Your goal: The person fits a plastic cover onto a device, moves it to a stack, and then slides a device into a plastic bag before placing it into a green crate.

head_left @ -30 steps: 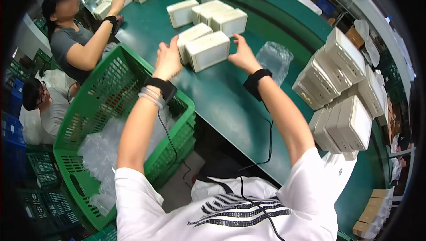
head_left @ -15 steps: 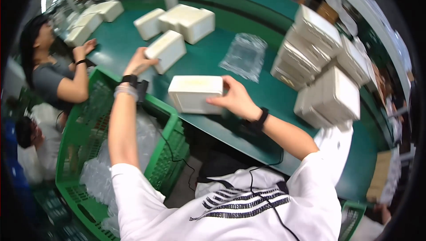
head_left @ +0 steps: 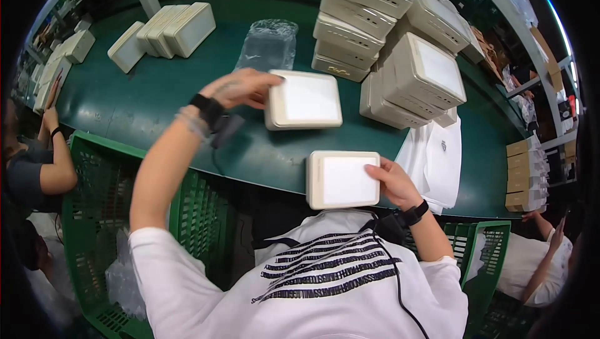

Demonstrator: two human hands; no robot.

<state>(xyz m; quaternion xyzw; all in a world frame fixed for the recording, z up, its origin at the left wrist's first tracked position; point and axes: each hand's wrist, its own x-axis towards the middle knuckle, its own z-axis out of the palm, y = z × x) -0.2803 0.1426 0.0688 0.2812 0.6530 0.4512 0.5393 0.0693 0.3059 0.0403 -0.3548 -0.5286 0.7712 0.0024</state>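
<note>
My left hand (head_left: 240,88) grips the left end of a cream box-shaped unit with a white panel (head_left: 309,96) over the green table. Closer to my body, my right hand (head_left: 395,183) holds a second unit of the same kind (head_left: 345,179) by its right side, thumb on the white face. That one is at the table's near edge, in front of my shirt. Beyond the left hand lies a clear plastic bubble bag (head_left: 267,45), flat on the table.
Stacked cream units (head_left: 362,17) rise at the back right, more (head_left: 169,29) stand at the back left. A white cloth (head_left: 431,164) hangs over the table edge. Green crates (head_left: 203,214) flank me, the left one holding plastic bags (head_left: 125,283). Co-workers sit on both sides.
My view has turned to the right. Both units have turned white panel up; the right hand has drawn its unit toward my body, and the left hand has carried its own rightward.
</note>
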